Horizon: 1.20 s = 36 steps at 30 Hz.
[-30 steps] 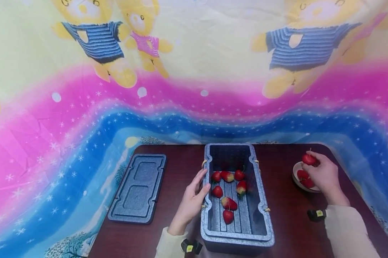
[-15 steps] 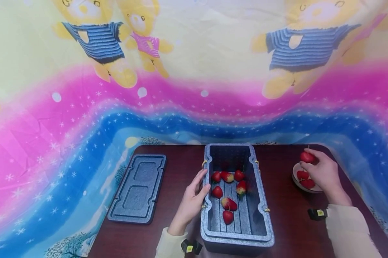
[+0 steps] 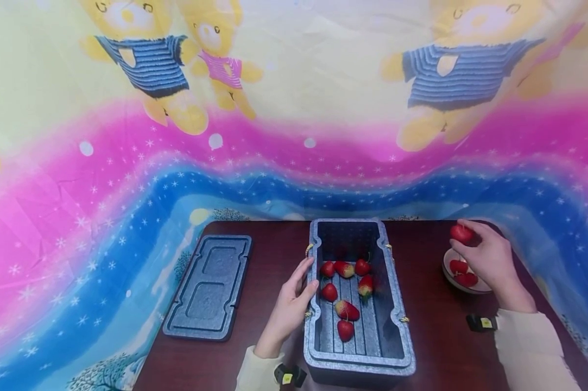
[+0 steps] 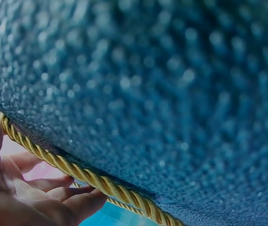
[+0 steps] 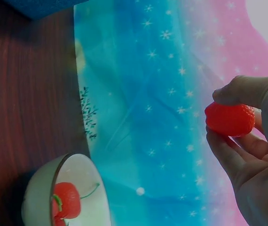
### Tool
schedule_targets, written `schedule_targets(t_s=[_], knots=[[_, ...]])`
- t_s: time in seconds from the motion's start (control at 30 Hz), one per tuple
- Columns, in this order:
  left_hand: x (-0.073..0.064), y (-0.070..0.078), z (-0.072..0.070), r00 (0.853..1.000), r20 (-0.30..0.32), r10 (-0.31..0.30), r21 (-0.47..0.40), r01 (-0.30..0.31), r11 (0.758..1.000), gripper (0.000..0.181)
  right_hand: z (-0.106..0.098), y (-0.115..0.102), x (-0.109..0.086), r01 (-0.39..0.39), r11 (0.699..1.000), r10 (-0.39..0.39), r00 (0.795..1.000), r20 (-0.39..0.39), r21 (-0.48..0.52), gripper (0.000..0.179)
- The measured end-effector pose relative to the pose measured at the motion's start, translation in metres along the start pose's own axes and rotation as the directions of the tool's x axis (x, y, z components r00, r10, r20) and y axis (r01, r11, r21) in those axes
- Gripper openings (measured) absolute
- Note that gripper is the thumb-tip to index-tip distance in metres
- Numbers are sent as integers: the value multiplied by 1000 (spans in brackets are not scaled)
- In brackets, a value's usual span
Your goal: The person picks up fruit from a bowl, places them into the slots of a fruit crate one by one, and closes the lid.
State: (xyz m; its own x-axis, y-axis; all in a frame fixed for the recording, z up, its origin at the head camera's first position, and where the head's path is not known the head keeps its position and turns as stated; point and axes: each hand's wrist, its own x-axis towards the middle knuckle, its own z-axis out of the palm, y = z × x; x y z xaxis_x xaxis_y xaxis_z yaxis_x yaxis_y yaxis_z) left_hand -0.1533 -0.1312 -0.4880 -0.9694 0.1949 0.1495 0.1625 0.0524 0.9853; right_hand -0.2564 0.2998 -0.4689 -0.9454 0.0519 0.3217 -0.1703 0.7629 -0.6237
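My right hand (image 3: 491, 258) pinches a red strawberry (image 5: 230, 119) between thumb and fingers, above and just behind a small white bowl (image 3: 469, 287). Two more strawberries (image 5: 68, 200) show in that bowl, one with a green stem. My left hand (image 3: 286, 309) rests against the left wall of a long dark grey-blue foam box (image 3: 359, 366), its fingers extended. In the left wrist view the fingers lie by a gold twisted cord (image 4: 96, 179) on the box's side. Several strawberries (image 3: 347, 310) lie on the ribbed floor of the box.
A matching grey-blue lid (image 3: 208, 288) lies flat at the left of the dark reddish-brown table (image 3: 435, 347). A cloth printed with bears (image 3: 284, 136) hangs around the table's back and sides.
My right hand has shifted slightly left and up with the strawberry, away from over the bowl. My left hand and the box stay in place.
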Motion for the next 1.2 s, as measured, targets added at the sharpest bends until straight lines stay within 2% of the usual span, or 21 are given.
schedule_targets(t_s=[0.23, 0.37, 0.63, 0.87, 1.2], knots=[[-1, -1, 0, 1000, -1, -4, -8, 4, 1000, 54, -5, -17, 0, 72, 997, -72, 997, -24, -2, 58], [-1, -1, 1, 1000, 1, -16, -7, 16, 1000, 54, -11, -30, -1, 76, 997, -76, 997, 22, -3, 62], [-1, 0, 1, 1000, -2, -12, -11, 12, 1000, 54, -17, -56, -1, 72, 995, -78, 993, 88, 71, 68], [-1, 0, 1, 1000, -6, -3, -2, 3, 1000, 54, -20, -72, 3, 163, 985, -168, 981, 97, 51, 59], [0, 0, 0, 1000, 2, -1, 8, 1, 1000, 54, -18, -90, 3, 218, 973, -225, 969, 99, 69, 52]])
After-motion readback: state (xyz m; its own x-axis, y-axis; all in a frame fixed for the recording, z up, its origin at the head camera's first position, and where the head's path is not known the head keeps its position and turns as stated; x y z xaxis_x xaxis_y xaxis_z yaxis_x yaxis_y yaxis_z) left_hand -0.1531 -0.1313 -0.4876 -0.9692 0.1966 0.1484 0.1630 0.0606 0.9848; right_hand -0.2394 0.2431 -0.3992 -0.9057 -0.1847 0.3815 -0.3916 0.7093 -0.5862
